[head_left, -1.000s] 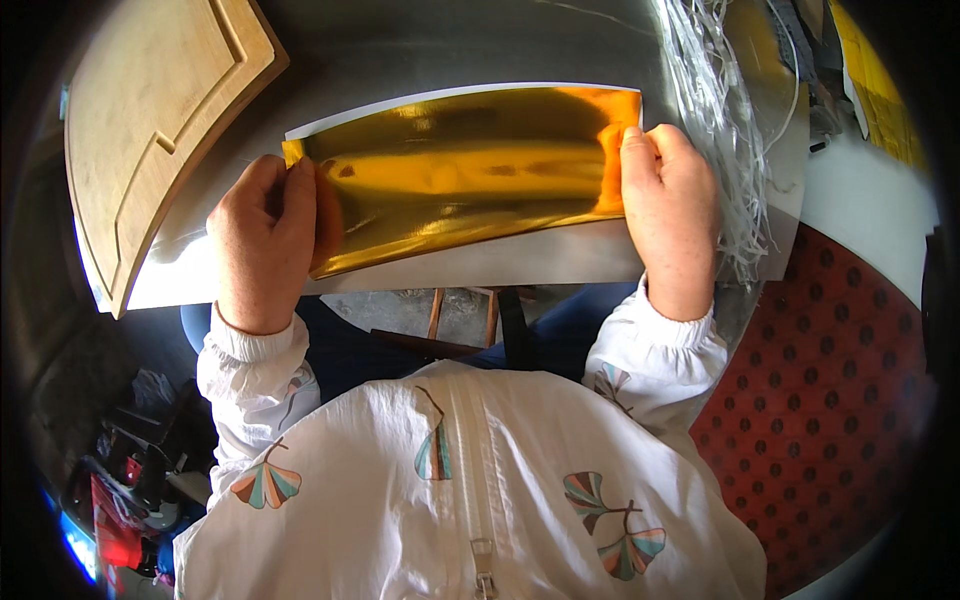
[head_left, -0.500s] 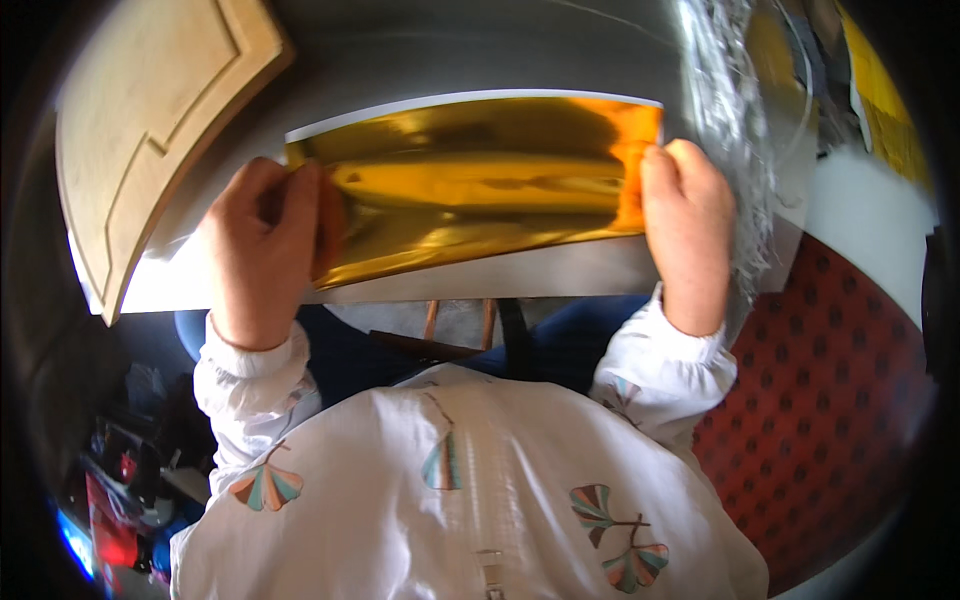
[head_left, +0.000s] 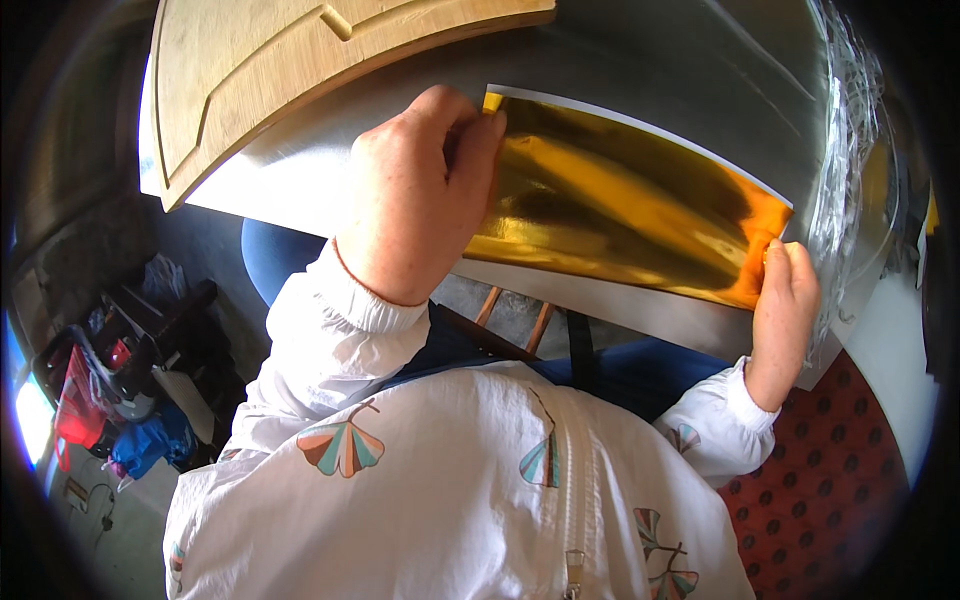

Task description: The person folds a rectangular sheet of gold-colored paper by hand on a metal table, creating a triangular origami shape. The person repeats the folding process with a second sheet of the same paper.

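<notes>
A shiny gold foil sheet point(head_left: 620, 200) with a white strip along its far edge stretches between my two hands over the grey metal tabletop. My left hand point(head_left: 425, 185) pinches its left end near the far corner, thumb and fingers closed on it. At the other end, my right hand point(head_left: 787, 310) grips the lower right corner between thumb and fingers. The sheet slants down toward the right and mirrors my fingertips in orange.
A wooden board point(head_left: 290, 80) with a carved groove lies on the table at the far left. Clear, crinkled plastic strands point(head_left: 845, 150) run along the right side. A red patterned mat point(head_left: 820, 480) covers the floor at right; a cluttered black rack point(head_left: 140, 350) stands lower left.
The view has swung, so the board, hands and sheet appear farther right. The foil, nearly level before, now slopes down to the right in the picture. Both hands keep hold of it.
</notes>
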